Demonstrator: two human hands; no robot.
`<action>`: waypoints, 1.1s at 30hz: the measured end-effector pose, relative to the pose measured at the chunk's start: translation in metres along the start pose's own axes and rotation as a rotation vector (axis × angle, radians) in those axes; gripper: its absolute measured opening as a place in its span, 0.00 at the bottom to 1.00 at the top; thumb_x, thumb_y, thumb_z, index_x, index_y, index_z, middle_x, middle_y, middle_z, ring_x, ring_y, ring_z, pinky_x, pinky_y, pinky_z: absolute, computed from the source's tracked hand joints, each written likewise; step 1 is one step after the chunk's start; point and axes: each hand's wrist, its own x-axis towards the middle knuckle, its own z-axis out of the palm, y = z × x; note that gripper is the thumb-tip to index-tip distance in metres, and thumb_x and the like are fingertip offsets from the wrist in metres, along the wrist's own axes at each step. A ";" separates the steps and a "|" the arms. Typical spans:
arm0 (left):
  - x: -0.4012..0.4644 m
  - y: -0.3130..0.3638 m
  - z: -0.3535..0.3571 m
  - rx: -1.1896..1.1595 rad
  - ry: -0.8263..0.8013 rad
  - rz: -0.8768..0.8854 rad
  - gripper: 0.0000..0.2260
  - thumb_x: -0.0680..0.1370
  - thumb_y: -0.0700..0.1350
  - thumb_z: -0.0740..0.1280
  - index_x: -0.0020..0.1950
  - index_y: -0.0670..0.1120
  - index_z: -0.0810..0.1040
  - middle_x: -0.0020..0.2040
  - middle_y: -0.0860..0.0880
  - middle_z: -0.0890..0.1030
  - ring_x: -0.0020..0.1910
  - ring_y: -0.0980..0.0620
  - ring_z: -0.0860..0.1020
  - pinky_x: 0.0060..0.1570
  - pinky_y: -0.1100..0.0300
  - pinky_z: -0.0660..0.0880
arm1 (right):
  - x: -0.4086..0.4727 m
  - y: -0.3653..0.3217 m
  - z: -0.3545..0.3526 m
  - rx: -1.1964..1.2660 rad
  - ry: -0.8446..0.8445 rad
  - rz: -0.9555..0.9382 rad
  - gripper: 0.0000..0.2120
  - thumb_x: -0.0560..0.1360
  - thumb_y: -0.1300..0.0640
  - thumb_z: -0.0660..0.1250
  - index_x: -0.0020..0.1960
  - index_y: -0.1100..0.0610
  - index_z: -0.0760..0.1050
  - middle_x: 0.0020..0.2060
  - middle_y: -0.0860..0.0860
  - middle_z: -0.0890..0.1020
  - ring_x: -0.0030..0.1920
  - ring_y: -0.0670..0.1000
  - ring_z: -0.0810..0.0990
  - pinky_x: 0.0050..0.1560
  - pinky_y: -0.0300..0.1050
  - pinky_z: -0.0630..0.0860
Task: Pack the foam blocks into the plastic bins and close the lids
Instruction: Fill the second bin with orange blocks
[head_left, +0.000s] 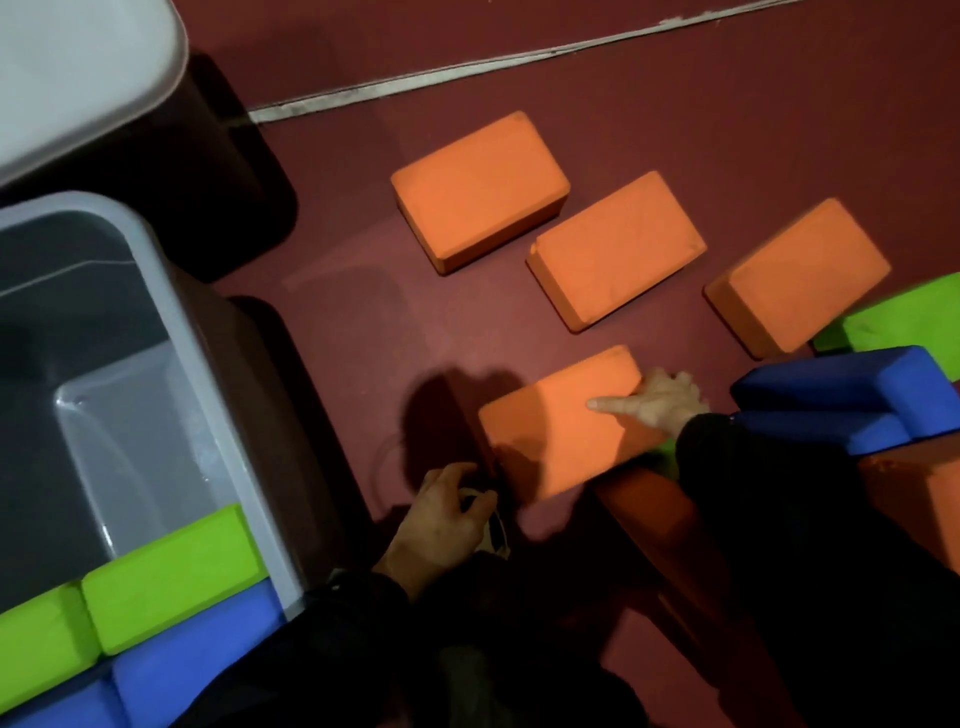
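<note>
floor (675, 93): dark red, pale strip (467, 67) across far side | three orange blocks (480, 189) (618, 249) (797, 273) flat, apart, in a row | nearer orange block (561, 421) | green block (904, 322) and blue block (841, 397) at right edge | grey bin (171, 332) at left
</note>
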 end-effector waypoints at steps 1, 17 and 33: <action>0.004 0.005 0.000 -0.027 0.019 -0.023 0.23 0.79 0.49 0.70 0.72 0.44 0.71 0.68 0.45 0.72 0.58 0.53 0.77 0.60 0.65 0.71 | -0.004 -0.011 0.005 0.067 -0.050 -0.049 0.63 0.56 0.26 0.77 0.78 0.58 0.58 0.76 0.60 0.66 0.74 0.62 0.67 0.71 0.57 0.67; -0.065 0.056 -0.071 -0.747 0.478 0.037 0.41 0.62 0.63 0.81 0.68 0.45 0.74 0.56 0.52 0.84 0.53 0.54 0.83 0.60 0.50 0.80 | -0.169 0.007 -0.056 0.285 0.077 -0.465 0.35 0.79 0.28 0.54 0.75 0.52 0.69 0.72 0.51 0.74 0.72 0.55 0.72 0.68 0.49 0.68; -0.177 0.064 -0.096 -0.430 0.619 0.317 0.29 0.69 0.53 0.81 0.62 0.46 0.69 0.49 0.55 0.78 0.45 0.59 0.79 0.38 0.68 0.77 | -0.235 0.092 0.022 -0.318 0.460 -0.404 0.32 0.71 0.47 0.72 0.70 0.52 0.63 0.62 0.58 0.73 0.60 0.63 0.77 0.57 0.55 0.73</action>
